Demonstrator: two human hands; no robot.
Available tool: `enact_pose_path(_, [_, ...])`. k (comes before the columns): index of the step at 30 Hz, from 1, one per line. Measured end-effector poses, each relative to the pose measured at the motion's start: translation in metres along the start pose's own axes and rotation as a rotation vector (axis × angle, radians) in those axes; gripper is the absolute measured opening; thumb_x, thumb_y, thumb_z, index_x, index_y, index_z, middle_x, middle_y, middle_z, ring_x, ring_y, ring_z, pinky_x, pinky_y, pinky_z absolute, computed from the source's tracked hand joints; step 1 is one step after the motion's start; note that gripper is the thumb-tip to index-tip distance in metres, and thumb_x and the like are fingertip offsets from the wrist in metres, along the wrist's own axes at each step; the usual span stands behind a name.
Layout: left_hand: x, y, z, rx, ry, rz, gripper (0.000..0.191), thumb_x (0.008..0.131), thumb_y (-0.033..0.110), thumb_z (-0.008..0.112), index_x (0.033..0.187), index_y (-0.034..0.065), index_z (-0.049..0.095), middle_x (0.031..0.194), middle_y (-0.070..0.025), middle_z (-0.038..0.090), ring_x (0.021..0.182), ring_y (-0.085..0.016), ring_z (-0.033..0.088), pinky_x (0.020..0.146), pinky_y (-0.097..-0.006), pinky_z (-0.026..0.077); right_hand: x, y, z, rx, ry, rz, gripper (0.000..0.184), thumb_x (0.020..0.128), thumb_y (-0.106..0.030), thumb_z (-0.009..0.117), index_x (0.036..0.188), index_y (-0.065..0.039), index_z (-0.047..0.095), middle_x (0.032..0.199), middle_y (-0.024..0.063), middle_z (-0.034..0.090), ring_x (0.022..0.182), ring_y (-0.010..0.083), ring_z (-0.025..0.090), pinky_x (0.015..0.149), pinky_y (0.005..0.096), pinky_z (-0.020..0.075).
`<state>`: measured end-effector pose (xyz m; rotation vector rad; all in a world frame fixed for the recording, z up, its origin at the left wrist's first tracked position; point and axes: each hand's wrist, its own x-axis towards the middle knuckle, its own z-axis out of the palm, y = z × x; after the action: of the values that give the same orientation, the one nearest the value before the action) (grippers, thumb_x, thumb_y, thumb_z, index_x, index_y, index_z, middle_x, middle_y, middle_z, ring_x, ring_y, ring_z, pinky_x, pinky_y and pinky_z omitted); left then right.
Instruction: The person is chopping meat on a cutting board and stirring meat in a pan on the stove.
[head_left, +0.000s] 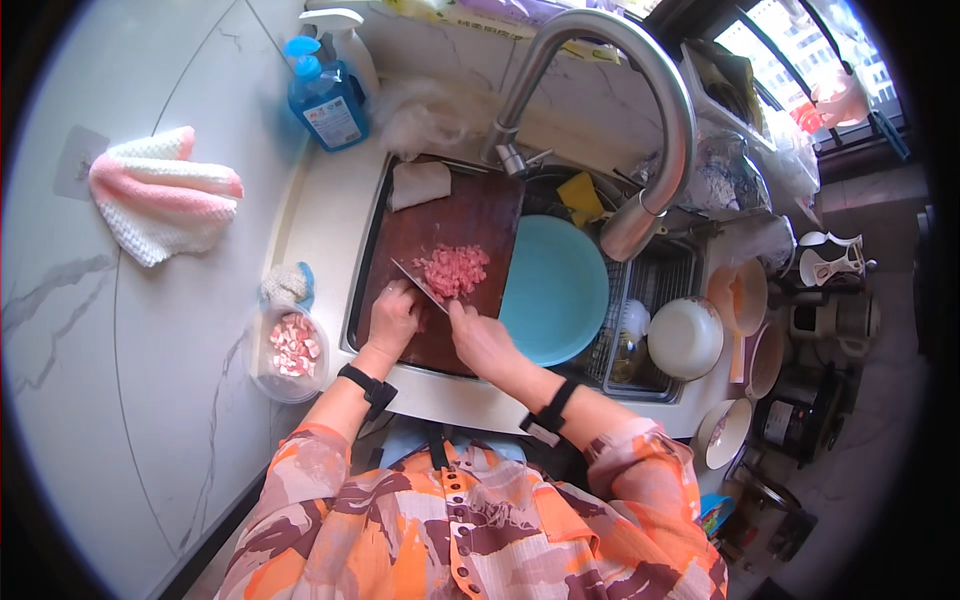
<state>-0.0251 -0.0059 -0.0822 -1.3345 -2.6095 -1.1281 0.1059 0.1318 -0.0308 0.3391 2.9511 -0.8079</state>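
My right hand (482, 341) is closed on the handle of a kitchen knife (421, 285), whose blade points up and left over a brown cutting board (480, 202). Curled beside the blade, my left hand (395, 316) presses on a piece of meat, mostly hidden under its fingers. A heap of chopped pink meat (454, 270) lies just beyond the knife. At the board's far left corner is a pale slab (421, 185), perhaps pork skin or fat. Left of the board, a clear plastic tub (292, 388) holds diced fatty meat (295, 345).
The board lies over the sink's left part, next to a turquoise basin (555, 292) under a steel faucet (667, 127). A wire rack (660, 262) and a white enamel bowl (685, 339) stand right. Blue soap bottle (328, 109) and scrubber (286, 283) are left; a towel (165, 195) hangs on the wall.
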Motion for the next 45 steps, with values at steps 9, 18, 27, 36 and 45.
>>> enact_pose_path(9, [0.002,0.004,-0.002,-0.053,-0.004,-0.040,0.007,0.076,0.006,0.068,0.082,0.0076,0.070,0.089,-0.0093,0.065,0.086,-0.031,0.063,0.073,-0.0414,0.054,0.021,0.009,-0.005,0.025,-0.026,0.027,0.020,0.088,-0.008,0.056,0.104,-0.001,0.046,0.079,0.0212,0.063,0.067,0.0404,0.067,0.055,0.0493,0.0537])
enact_pose_path(18, [0.002,-0.004,0.002,-0.027,-0.013,-0.041,0.003,0.076,0.004,0.067,0.078,0.0065,0.068,0.088,-0.0097,0.065,0.084,-0.032,0.063,0.073,-0.0413,0.053,-0.007,0.005,0.004,0.085,0.004,0.042,0.017,0.087,-0.004,0.054,0.102,-0.002,0.045,0.078,0.0211,0.062,0.067,0.0395,0.068,0.057,0.0482,0.0559])
enact_pose_path(27, [0.002,0.004,-0.009,-0.096,0.020,-0.074,0.004,0.081,0.008,0.068,0.083,0.0053,0.070,0.086,-0.0109,0.064,0.081,-0.033,0.064,0.071,-0.0407,0.053,0.007,0.013,-0.004,0.048,0.025,0.015,0.014,0.090,-0.009,0.053,0.102,-0.003,0.047,0.081,0.0205,0.063,0.069,0.0399,0.067,0.057,0.0503,0.0537])
enact_pose_path(36, [0.024,0.021,-0.007,-0.305,-0.047,-0.352,0.010,0.088,0.009,0.068,0.095,0.0023,0.071,0.079,-0.0090,0.069,0.070,-0.019,0.066,0.063,-0.0316,0.052,-0.017,0.030,-0.045,0.615,0.064,0.323,0.027,0.096,-0.021,0.056,0.110,0.002,0.054,0.078,0.0175,0.067,0.055,0.0268,0.063,0.049,0.0407,0.0480])
enact_pose_path(45, [0.057,0.038,-0.010,-1.331,0.044,-1.084,0.038,0.093,0.035,0.069,0.114,0.0038,0.066,0.101,-0.0076,0.069,0.085,-0.016,0.066,0.069,-0.0314,0.054,-0.029,0.024,-0.054,1.312,-0.189,0.487,0.035,0.098,-0.021,0.055,0.122,0.003,0.052,0.083,0.0113,0.065,0.043,0.0110,0.047,0.041,0.0243,0.0397])
